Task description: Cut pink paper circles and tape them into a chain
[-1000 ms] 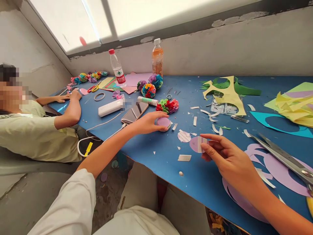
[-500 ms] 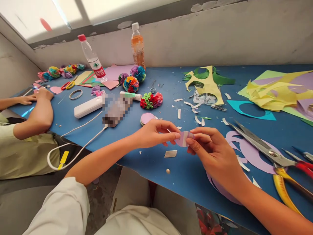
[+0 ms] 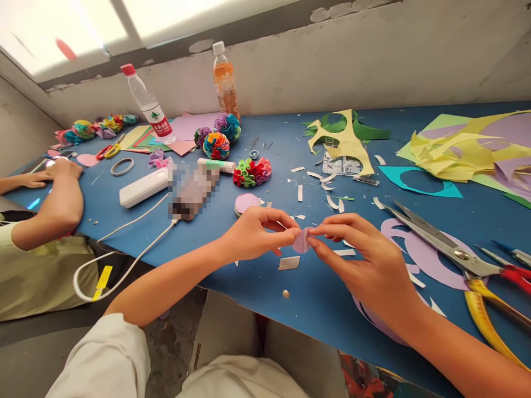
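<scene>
Both hands meet over the blue table near its front edge. My left hand and my right hand pinch the same small purple paper circle between their fingertips; the paper looks folded or bent. A stack of purple paper circles lies just beyond my left hand. A red and green folded paper flower sits further back.
Large scissors and yellow-handled pliers lie at the right, over purple offcuts. Yellow, green and teal paper scraps cover the far right. Two bottles, paper balls, a glue stick, a power bank with cable, and another person's arm are at the left.
My left hand left the purple stack and joined the right hand on the paper circle. The circle has gone from flat to folded between both hands. The view shifted right.
</scene>
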Motion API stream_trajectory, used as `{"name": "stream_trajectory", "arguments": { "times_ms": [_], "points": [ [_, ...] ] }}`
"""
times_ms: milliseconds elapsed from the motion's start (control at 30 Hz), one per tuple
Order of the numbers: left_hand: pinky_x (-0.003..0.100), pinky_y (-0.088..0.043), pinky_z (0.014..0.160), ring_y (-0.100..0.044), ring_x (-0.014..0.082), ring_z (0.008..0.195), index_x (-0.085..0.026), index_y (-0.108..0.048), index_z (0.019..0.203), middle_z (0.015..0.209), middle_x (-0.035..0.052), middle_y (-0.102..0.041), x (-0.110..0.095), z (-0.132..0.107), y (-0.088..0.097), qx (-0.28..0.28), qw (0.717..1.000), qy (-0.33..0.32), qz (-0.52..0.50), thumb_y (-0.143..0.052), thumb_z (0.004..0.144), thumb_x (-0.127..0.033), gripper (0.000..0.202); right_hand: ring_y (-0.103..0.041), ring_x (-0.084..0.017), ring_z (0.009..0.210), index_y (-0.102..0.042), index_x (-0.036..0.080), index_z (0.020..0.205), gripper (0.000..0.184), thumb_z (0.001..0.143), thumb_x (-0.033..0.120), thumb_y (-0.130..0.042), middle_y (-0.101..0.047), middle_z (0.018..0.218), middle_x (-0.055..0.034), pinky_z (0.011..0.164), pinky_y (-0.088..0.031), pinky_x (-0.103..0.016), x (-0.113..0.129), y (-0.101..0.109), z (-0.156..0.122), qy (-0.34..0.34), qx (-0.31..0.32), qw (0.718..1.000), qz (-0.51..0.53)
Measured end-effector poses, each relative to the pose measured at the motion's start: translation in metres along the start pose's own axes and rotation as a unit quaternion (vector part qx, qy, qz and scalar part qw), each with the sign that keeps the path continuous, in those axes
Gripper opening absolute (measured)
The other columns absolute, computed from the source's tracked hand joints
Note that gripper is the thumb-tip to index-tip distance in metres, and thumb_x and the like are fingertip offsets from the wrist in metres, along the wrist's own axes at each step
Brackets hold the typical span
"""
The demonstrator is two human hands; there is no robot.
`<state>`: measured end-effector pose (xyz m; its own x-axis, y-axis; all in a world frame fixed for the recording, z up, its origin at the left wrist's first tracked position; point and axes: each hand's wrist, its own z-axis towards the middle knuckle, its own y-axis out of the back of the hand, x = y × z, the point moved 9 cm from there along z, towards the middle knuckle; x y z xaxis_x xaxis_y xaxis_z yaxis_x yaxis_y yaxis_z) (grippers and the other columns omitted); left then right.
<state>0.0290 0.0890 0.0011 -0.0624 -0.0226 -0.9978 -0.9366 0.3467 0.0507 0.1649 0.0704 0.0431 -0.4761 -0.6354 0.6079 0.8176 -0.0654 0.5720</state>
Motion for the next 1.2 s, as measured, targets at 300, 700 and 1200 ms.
{"name": "stream_trajectory", "arguments": {
  "times_ms": [300,700,1200],
  "points": [
    [0.013,-0.052,0.059,-0.061,0.0071,0.066,-0.013,-0.066,0.073,0.07,0.0003,-0.065,-0.019,-0.007,-0.006,0.002,0.99,-0.099,0.102,-0.065,0.076,-0.018,0.006,-0.069,-0.017,0.075,-0.07,0.023,0.086,0.016,0.09,0.026,-0.055,-0.073,0.086,-0.0037,0.072,-0.057,-0.03,0.007,-0.004,-0.003,0.038,0.02,0.999,-0.017],
    [0.015,-0.052,0.061,-0.061,0.0082,0.07,-0.014,-0.066,0.076,0.072,0.0011,-0.066,-0.023,-0.012,-0.013,0.052,0.973,-0.143,0.172,-0.062,0.081,-0.02,0.009,-0.066,-0.017,0.066,-0.07,0.026,0.074,0.019,0.087,0.033,-0.058,-0.072,0.078,-0.0018,0.065,-0.056,-0.03,-0.001,-0.013,0.001,-0.07,0.098,0.988,0.097],
    [0.013,-0.055,0.059,-0.062,0.0075,0.069,-0.015,-0.067,0.077,0.073,0.0006,-0.069,-0.042,-0.023,-0.014,0.008,0.937,-0.257,0.235,-0.063,0.08,-0.015,0.005,-0.066,-0.017,0.07,-0.073,0.027,0.08,0.018,0.085,0.041,-0.063,-0.073,0.082,-0.0016,0.065,-0.055,-0.029,-0.006,-0.015,-0.002,-0.127,0.115,0.978,0.116]
  ]
}}
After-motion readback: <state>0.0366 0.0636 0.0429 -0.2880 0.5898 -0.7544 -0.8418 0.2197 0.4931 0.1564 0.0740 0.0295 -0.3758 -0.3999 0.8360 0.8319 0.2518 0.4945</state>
